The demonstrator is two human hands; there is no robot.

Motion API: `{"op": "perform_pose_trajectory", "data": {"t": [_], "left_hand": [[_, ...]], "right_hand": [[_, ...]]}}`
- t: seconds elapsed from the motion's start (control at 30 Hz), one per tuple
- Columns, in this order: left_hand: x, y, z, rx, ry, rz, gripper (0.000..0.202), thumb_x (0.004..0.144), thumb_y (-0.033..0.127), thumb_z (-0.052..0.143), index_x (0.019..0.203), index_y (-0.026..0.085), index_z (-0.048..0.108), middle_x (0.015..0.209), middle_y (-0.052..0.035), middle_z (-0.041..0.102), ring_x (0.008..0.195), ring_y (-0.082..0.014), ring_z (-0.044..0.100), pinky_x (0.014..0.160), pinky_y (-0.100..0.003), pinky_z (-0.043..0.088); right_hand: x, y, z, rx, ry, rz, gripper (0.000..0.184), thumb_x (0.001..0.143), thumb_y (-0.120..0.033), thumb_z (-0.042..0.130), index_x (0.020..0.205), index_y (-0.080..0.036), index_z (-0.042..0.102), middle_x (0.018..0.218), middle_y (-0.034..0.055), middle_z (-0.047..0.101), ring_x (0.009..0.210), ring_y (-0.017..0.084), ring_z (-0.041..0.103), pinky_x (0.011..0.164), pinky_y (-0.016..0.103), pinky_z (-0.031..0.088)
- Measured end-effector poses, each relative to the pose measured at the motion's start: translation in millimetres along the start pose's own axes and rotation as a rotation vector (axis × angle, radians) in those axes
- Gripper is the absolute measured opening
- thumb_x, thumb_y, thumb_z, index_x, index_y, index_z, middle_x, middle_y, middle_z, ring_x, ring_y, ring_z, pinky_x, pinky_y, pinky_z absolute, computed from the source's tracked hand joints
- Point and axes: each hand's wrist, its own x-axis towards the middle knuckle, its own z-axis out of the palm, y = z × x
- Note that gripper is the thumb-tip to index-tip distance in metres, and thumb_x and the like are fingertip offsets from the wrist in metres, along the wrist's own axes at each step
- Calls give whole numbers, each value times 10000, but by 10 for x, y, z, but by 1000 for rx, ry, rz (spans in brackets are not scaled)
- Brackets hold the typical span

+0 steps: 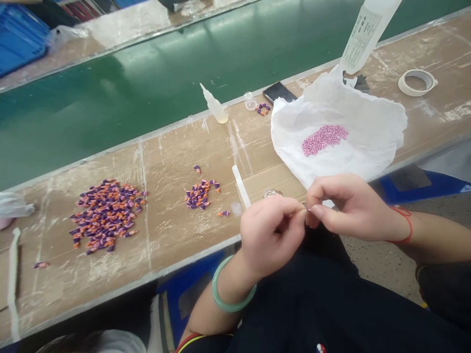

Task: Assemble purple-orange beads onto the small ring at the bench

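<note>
Two hands (270,235) (342,206) together beyond table edge (165,271)

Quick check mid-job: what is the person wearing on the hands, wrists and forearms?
Both hands are bare, no gloves. The left hand has a smooth pale-green round bangle on its wrist; the right hand has a thin red cord bracelet. Both forearms show no sleeves.
</note>
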Motion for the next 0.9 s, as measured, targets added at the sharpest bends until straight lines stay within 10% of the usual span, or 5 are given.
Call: {"op": "perform_pose_trajectory", "data": {"t": [0.37, 0.6, 0.9], "left_hand": [[-545, -440, -242, -485, 182, -644, 34, 829, 175, 733, 855, 173, 711, 637, 15, 688, 521, -94, 659, 496, -156, 528], [-613, -549, -251, -420, 103, -667, 28, 799, 143, 727, 814, 166, 728, 751, -31, 731, 607, -106, 668, 551, -174, 530], [-651, -582, -274, -449, 106, -689, 9, 798, 160, 717, 802, 165, 711, 742, -32, 724, 627, -116, 662, 566, -196, 520]], "right_hand": [[522, 389, 18, -820, -363, -258, 172, 830, -138, 451, 665, -176, 476, 552, -22, 443, 514, 102, 329, 516, 247, 216], [804, 286, 181, -1179, -696, -170, 152, 831, -139, 509, 684, -176, 498, 517, -24, 410, 490, 117, 196, 500, 265, 133], [871, 254, 238, -1266, -777, -176, 141, 842, -166, 567, 705, -178, 534, 514, -19, 472, 464, 119, 235, 491, 264, 130]]}}
